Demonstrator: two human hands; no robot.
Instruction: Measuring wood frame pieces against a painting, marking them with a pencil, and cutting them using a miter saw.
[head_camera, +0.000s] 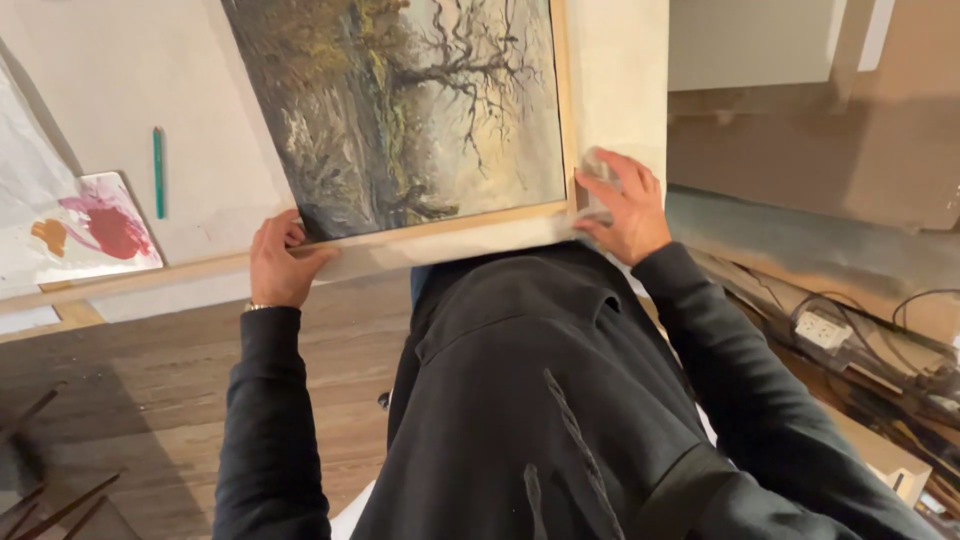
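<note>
Framed landscape painting (410, 110) held upright vs. wall: L hand (280, 262) clamped on lower-left frame edge, R hand (618, 205) pinching grey rag (597, 170) at lower-right corner; wiping judged underway, extent unclear.

The painting (420, 110) is cut off by the top edge of the frame, so its upper part is not seen. The pale cloth (598, 172) at right of centre is mostly covered by the right hand (622, 208), and its shape cannot be told. At lower left, the thin dark sticks (60, 505) are blurred and cut off by the edge.
</note>
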